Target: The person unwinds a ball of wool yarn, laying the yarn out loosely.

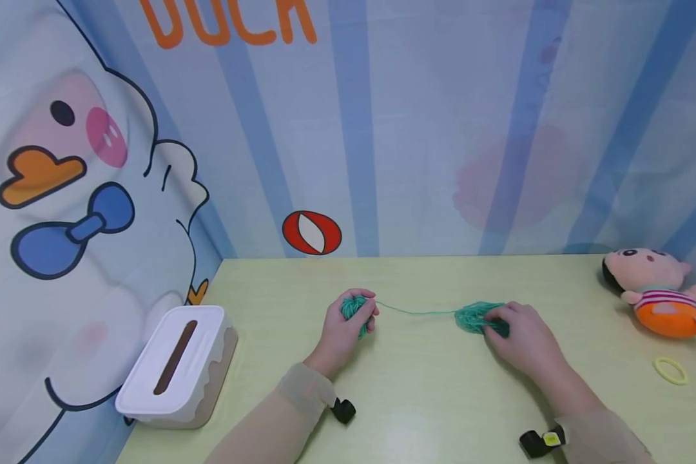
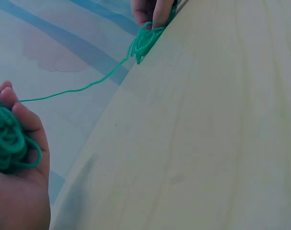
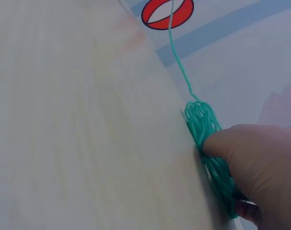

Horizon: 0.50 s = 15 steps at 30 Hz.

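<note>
My left hand holds a small ball of green yarn, fingers curled round it, a little above the table. In the left wrist view the ball shows loose loops over the palm. To the right, my right hand pinches a flattened skein of green yarn close over the table. The right wrist view shows the thumb across the skein's long strands. A single strand runs between the ball and the skein, sagging slightly.
A white tissue box with a brown slot stands at the table's left edge. On the right lie a plush doll in orange and stripes and a yellow ring. A printed cloth hangs behind the pale table.
</note>
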{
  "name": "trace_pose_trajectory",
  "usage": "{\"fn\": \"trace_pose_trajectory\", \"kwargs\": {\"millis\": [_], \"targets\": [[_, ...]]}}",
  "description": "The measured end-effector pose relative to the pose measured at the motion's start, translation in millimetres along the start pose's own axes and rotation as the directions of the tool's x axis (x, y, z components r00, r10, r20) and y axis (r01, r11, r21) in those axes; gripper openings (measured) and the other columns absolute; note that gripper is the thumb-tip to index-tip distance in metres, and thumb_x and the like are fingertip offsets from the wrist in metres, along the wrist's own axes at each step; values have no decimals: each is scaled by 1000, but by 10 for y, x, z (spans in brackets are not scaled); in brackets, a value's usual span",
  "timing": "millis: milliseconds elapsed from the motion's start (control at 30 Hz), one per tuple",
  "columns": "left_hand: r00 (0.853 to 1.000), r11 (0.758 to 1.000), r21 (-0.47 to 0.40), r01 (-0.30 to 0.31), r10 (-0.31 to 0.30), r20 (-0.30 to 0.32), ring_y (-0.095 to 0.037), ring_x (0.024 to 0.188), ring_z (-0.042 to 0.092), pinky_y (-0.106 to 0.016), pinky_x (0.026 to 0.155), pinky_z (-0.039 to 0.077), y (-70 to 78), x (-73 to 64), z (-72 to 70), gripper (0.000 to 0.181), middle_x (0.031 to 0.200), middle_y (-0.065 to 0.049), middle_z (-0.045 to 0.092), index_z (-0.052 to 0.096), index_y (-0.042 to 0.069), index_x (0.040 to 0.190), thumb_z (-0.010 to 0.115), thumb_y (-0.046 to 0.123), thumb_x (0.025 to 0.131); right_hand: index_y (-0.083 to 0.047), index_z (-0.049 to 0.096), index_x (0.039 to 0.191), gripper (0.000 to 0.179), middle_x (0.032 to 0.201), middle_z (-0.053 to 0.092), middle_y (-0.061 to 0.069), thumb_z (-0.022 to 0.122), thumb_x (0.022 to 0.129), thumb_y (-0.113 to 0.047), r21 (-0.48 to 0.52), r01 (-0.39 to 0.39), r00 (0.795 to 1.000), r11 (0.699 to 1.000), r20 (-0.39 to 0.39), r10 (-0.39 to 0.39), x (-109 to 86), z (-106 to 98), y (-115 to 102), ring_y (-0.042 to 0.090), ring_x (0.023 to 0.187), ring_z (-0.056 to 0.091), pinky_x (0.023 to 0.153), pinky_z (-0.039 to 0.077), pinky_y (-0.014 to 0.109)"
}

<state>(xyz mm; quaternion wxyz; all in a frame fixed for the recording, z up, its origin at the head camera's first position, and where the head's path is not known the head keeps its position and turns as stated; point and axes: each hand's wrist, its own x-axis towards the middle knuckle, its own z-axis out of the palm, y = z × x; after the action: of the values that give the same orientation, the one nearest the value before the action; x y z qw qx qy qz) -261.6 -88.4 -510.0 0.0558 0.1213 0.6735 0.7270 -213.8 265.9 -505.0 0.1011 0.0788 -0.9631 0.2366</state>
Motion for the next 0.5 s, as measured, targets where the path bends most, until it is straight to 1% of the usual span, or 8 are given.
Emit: {"fn": "trace_pose_trajectory", "kwargs": {"millis": [167, 200, 267, 333, 400, 433, 467, 500], "targets": [[1000, 1000, 16, -4, 4, 1, -15, 80, 64, -22, 80, 61, 2, -2, 13, 44, 107, -3, 70, 56, -4, 142, 66, 27, 113, -4, 79, 116, 22, 126, 71, 27, 77, 99, -19, -1, -25, 999, 1000, -23, 25, 88, 44, 57, 52, 119, 61, 103, 51, 70], [1000, 1000, 20, -4, 4, 1, -15, 80, 65, -22, 80, 61, 3, -2, 15, 44, 108, -4, 70, 56, -4, 143, 65, 27, 113, -4, 79, 115, 21, 126, 70, 27, 77, 99, -18, 1, -23, 999, 1000, -44, 23, 96, 52, 61, 52, 120, 60, 103, 51, 69], [1000, 1000, 28, 0, 0, -1, -15, 81, 65, -22, 81, 61, 10, -4, 17, 44, 110, -6, 70, 57, -2, 143, 65, 27, 113, -5, 78, 110, 19, 126, 69, 27, 78, 97, -18, 8, -4, 993, 1000, -117, 5, 109, 69, 45, 52, 119, 58, 101, 51, 68], [1000, 1000, 29, 6, -6, -6, -16, 82, 65, -22, 81, 61, 18, -5, 20, 43, 111, -8, 70, 57, -1, 144, 65, 27, 113, -5, 77, 107, 16, 125, 69, 26, 78, 95, -17, 34, 36, 978, 999, -208, -28, 116, 88, -30, 50, 120, 58, 100, 51, 68], [1000, 1000, 26, 13, -13, -8, -16, 81, 65, -22, 81, 61, 28, -7, 22, 42, 111, -8, 70, 56, 0, 145, 66, 26, 113, -5, 76, 106, 15, 123, 71, 23, 77, 95, -14, 66, 116, 951, 991, -294, -92, 128, 134, -163, 48, 121, 60, 101, 52, 66], [1000, 1000, 24, 18, -18, -9, -16, 81, 65, -22, 81, 61, 35, -9, 24, 40, 110, -8, 70, 57, 3, 145, 66, 26, 113, -5, 76, 109, 16, 124, 73, 21, 77, 95, -13, 80, 162, 939, 983, -319, -129, 138, 167, -254, 47, 122, 62, 102, 53, 66], [1000, 1000, 20, 21, -21, -8, -16, 81, 65, -22, 81, 61, 39, -8, 25, 40, 110, -7, 70, 56, 5, 146, 66, 26, 112, -5, 77, 113, 19, 126, 74, 20, 76, 96, -13, 98, 205, 933, 974, -320, -164, 152, 201, -357, 45, 124, 64, 104, 54, 65], [1000, 1000, 18, 24, -24, -6, -16, 81, 65, -23, 81, 61, 40, -6, 25, 41, 109, -7, 70, 55, 6, 147, 66, 26, 113, -5, 76, 119, 22, 129, 75, 18, 75, 98, -12, 118, 240, 932, 964, -305, -195, 169, 240, -468, 44, 126, 66, 106, 55, 64]]}}
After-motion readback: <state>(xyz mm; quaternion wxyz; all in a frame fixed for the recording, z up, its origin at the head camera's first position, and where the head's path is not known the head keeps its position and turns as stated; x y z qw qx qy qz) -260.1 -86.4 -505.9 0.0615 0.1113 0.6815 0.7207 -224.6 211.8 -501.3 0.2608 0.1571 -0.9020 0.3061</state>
